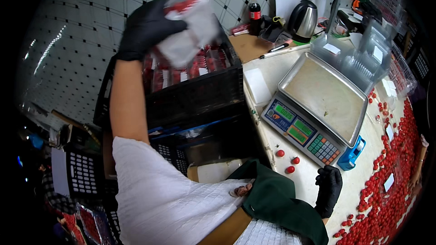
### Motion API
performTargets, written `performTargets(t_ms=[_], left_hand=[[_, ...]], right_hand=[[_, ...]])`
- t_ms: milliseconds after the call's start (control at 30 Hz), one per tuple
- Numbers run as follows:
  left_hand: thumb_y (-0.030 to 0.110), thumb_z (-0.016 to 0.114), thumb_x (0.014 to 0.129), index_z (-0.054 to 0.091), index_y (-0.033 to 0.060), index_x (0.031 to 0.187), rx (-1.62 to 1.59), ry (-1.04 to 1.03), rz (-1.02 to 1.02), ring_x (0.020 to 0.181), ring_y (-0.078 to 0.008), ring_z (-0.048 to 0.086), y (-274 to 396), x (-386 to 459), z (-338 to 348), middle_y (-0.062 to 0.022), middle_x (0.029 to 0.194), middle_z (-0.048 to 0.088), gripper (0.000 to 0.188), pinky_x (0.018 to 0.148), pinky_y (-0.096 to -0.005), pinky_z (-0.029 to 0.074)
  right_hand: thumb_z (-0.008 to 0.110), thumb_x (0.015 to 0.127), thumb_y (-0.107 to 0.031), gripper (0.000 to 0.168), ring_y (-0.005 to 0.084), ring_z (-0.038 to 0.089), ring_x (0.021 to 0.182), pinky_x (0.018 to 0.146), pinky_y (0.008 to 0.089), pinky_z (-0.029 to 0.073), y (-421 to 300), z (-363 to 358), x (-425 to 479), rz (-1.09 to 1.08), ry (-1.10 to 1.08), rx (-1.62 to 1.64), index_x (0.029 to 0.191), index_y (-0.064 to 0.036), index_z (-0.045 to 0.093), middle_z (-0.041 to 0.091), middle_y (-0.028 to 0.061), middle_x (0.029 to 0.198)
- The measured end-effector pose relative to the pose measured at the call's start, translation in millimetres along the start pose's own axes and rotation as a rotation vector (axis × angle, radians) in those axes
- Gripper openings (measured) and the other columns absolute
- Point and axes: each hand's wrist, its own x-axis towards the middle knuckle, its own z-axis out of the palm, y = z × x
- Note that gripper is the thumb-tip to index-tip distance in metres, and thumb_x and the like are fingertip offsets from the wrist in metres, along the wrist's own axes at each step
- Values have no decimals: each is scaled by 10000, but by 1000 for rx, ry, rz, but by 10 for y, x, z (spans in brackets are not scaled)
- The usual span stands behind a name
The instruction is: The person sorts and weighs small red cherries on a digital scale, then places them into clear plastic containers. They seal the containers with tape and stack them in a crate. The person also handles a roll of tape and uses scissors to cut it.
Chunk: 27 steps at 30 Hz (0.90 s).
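My left hand (150,26), in a black glove, grips a clear plastic box of red fruit (190,23) with a whitish underside, blurred, above a black crate (190,91). Rows of similar packed boxes (180,74) fill the crate. My right hand (328,188), also black-gloved, rests curled by the table edge, below a digital scale (303,129); nothing shows in it. The scale's metal tray (323,95) holds only a small green scrap. Three loose cherry tomatoes (290,169) lie beside the scale. A blue tape dispenser (352,154) stands at the scale's corner.
Many cherry tomatoes (381,194) spread over the table's right side, near another person's hand (416,176). Empty clear boxes (361,57) are stacked behind the scale. An electric kettle (303,21), a cola bottle (254,16) and a marker (278,47) are at the back.
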Motion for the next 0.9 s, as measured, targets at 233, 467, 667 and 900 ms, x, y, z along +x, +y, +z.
performTargets(t_ms=[233,467,667,900], left_hand=[[420,782,530,533,44,1111,622,-320,-591,986,-328,601,-1689,-460,102,-194,1043,620,736,824,-415,484],[364,735,569,487,93,1251,601,-196,-392,1031,-336,574,-1620,-527,48,-190,1130,590,775,857,-396,468],[235,744,660,409,40,1322,-218,-18,136,1064,-244,565,60,62,290,-158,1171,568,767,885,-343,449],[167,787,684,418,25,1311,-730,-466,410,960,-184,573,2085,436,1194,-136,1087,597,741,835,-308,480]], right_hand=[[542,907,-222,206,150,546,623,560,253,424,28,-29,-130,16,5,45,946,-21,567,619,96,770],[554,878,-149,194,174,597,673,596,260,463,26,-21,-188,166,43,14,956,28,570,635,130,815],[565,883,-157,193,175,606,696,622,266,470,159,-86,-371,106,113,25,976,12,581,641,125,844],[561,885,-127,156,153,604,717,624,251,466,236,-219,-725,74,251,29,974,-2,588,644,94,847]])
